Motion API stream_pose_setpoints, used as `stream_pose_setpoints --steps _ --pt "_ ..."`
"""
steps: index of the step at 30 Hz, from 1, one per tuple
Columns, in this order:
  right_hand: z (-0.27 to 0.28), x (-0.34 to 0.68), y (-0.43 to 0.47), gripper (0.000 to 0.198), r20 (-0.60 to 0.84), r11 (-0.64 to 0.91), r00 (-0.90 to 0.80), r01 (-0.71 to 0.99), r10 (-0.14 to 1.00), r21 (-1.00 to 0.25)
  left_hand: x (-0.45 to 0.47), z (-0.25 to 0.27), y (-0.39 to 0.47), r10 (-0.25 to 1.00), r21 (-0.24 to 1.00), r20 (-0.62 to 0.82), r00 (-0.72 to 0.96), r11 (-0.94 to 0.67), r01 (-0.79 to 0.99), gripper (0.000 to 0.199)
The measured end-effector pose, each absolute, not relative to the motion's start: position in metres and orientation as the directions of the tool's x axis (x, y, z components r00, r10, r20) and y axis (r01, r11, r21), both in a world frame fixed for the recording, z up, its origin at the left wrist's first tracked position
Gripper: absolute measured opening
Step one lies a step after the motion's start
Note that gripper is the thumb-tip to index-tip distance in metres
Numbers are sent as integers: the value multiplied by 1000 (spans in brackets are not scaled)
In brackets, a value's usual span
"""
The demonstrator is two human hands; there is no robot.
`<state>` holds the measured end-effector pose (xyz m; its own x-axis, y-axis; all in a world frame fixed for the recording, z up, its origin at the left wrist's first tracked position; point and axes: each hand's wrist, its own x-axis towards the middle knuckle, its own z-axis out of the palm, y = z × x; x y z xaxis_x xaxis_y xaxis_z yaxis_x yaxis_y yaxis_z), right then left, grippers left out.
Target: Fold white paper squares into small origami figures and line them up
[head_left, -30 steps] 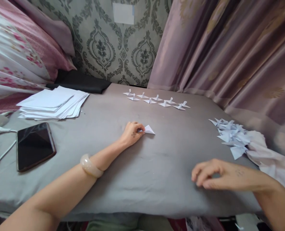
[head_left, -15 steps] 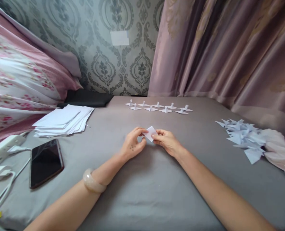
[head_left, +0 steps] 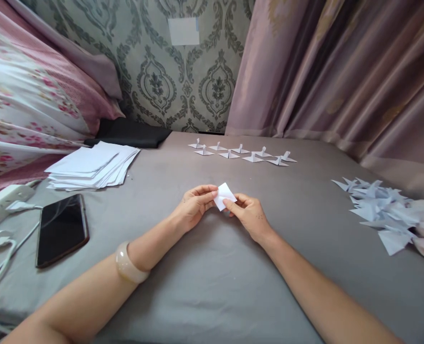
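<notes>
A small square of folded white paper [head_left: 224, 195] is held up between my two hands, one corner pointing upward. My left hand [head_left: 196, 204] pinches its left corner between thumb and fingers. On the paper's lower right side, the thumb of my right hand [head_left: 250, 213] presses the front face, with the fingers behind it. Beyond my hands, several folded paper cranes [head_left: 254, 157] stand in two rows on the grey cloth [head_left: 183, 306].
At the left lie a stack of white paper sheets [head_left: 90, 167], a black phone [head_left: 61, 229] and a white power strip [head_left: 4, 203] with cords. A heap of folded paper pieces [head_left: 380, 205] is at the right. Curtains [head_left: 322, 71] hang behind.
The folded paper has turned slightly to show its face more fully. My left thumb has moved up onto its left corner, and my right thumb now lies across its front. The camera view has tilted down.
</notes>
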<state>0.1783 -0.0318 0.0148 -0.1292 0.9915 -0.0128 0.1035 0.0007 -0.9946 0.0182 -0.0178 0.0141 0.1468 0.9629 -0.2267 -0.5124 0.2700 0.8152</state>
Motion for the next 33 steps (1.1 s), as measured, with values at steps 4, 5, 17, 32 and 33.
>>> stream_pose_setpoints --steps 4,5,17,32,33 --pt "17 179 -35 21 42 52 -65 167 997 -985 18 14 -20 960 831 -209 186 275 -484 20" --pt "18 179 -35 21 51 61 -57 193 997 -979 18 14 -21 958 838 -205 199 277 -471 21" --pt "13 183 -30 29 12 13 -11 123 1000 -992 13 12 -21 988 951 -31 151 76 -301 32" --pt "16 177 -35 25 80 81 -11 118 997 -990 19 20 -28 980 972 -77 184 115 -206 34" --pt "16 177 -35 25 75 77 -27 111 997 -991 19 21 -27 977 962 -89 195 135 -236 32"
